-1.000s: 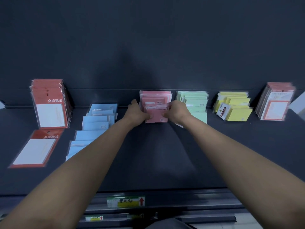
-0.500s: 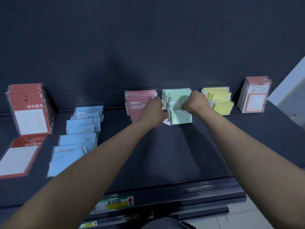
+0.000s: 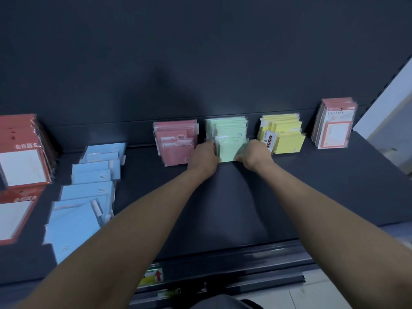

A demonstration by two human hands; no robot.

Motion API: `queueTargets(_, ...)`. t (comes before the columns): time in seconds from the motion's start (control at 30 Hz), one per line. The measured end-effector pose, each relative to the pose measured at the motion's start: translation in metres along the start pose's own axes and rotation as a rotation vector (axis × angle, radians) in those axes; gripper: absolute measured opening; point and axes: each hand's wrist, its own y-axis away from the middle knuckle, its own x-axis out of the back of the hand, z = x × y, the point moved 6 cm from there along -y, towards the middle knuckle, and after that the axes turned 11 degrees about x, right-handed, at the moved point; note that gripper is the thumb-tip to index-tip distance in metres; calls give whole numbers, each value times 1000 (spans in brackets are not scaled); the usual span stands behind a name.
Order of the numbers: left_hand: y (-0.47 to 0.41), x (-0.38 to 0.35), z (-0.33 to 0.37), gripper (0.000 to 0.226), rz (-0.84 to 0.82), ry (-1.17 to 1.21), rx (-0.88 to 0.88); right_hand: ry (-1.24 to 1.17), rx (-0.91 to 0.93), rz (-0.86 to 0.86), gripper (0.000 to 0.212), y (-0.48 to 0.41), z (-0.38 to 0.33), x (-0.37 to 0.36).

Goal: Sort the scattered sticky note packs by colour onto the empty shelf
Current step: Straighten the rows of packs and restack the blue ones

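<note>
A row of green sticky note packs (image 3: 231,139) stands upright against the shelf's back wall. My left hand (image 3: 204,156) presses its left side and my right hand (image 3: 256,153) its right side, both gripping the stack. To its left stands a pink stack (image 3: 176,141), to its right a yellow stack (image 3: 284,137). Blue packs (image 3: 89,186) lie loosely overlapped in a line on the left of the dark shelf (image 3: 223,208).
Red-framed packs (image 3: 22,152) stand at the far left, with one (image 3: 15,215) lying flat in front. Pink-and-orange framed packs (image 3: 334,126) stand at the far right. The shelf's front rail carries a label (image 3: 152,276). A pale wall edge shows at right.
Both hands left the pink stack and moved right to the green stack, where they now clamp it from both sides. The view has shifted right.
</note>
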Motion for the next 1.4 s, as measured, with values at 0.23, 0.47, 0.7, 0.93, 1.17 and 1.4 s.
queueTargets(0.23,-4,-3,-3,16,20,15,22,-70,-7,-3,31,2,8,9)
queueTargets(0.47,2,13,-2,13,80,64,14,60,41,26,31,6,1,26)
queueTargets(0.7,30,72,-15,11,239,74,20,135,461,32,39,14,-89,32)
queueTargets(0.93,88,156,-106,22,249,125,178,-147,749,-197,28,52,-179,-33)
queueTargets(1.17,125,182,-197,71,-12,-305,377,-83,835,-334,31,82,-250,-89)
queueTargets(1.4,120,178,-243,88,-113,-415,317,60,720,-387,41,84,-277,-123)
